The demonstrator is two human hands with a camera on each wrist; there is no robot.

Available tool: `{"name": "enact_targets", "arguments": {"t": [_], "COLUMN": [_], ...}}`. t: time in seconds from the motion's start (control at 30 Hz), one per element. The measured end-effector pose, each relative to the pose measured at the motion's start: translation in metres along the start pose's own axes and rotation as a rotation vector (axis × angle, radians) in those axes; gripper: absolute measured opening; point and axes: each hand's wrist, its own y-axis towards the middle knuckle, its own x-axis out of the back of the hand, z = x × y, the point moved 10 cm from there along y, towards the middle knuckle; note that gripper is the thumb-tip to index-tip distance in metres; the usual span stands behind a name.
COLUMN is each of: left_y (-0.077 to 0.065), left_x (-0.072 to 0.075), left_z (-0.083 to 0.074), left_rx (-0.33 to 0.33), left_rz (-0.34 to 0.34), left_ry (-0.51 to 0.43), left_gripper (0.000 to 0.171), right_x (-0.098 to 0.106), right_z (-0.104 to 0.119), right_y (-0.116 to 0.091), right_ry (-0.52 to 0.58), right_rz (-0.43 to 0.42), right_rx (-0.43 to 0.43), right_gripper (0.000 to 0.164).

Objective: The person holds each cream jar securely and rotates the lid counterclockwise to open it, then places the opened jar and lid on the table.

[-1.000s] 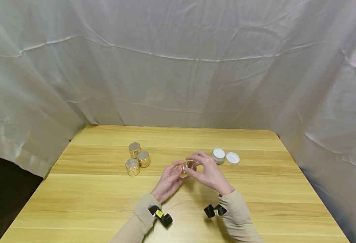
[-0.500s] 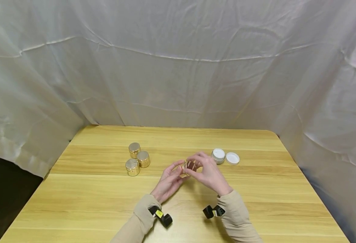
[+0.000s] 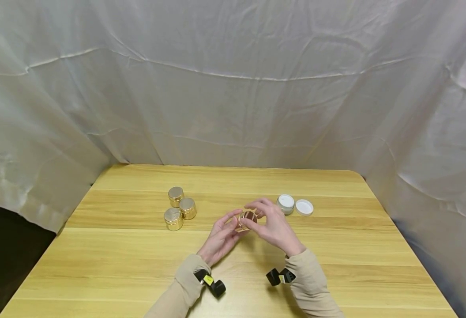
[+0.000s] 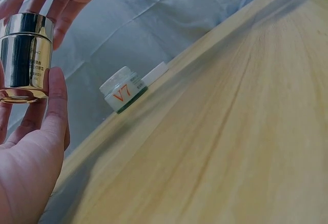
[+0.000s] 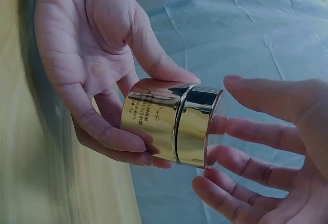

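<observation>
My left hand (image 3: 221, 238) holds a shiny gold jar (image 5: 154, 121) by its body, thumb on one side and fingers on the other. The jar is tilted in the head view, its lid end toward my right hand (image 3: 274, 227). In the right wrist view the gold lid (image 5: 200, 126) sits on the jar, a thin dark seam between them. My right thumb and fingers are spread around the lid, the thumb tip (image 5: 233, 82) right at its edge and the other fingertips beside and behind it. Small dark print marks the jar's side.
Three gold lidded jars (image 3: 187, 207) stand grouped on the wooden table (image 3: 118, 256) at left. Behind my right hand is a pale jar (image 4: 125, 90) marked V7, with a white lid (image 3: 304, 207) beside it. A grey curtain (image 3: 233, 110) hangs behind the table.
My right hand shifts slightly and its fingers loosen around the lid, so more of the lid's end shows. My left hand and the other jars stay put.
</observation>
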Motion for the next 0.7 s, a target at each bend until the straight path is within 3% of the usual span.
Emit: {"name": "enact_targets", "arguments": {"t": [0.3,0.7], "left_y": [0.000,0.000], "left_x": [0.000,0.002], "left_z": [0.000,0.000], "left_rx": [-0.008,0.004], "left_rz": [0.018,-0.001], "left_ry": [0.010,-0.007], "left_gripper": [0.025,0.021], "right_x": [-0.003,-0.007], "right_z": [0.000,0.010], "right_y": [0.000,-0.001], "right_ry": [-0.019,0.000], "right_rz": [-0.002,0.055], "right_rx": [-0.037,0.068], "right_gripper": [0.031,0.035]}}
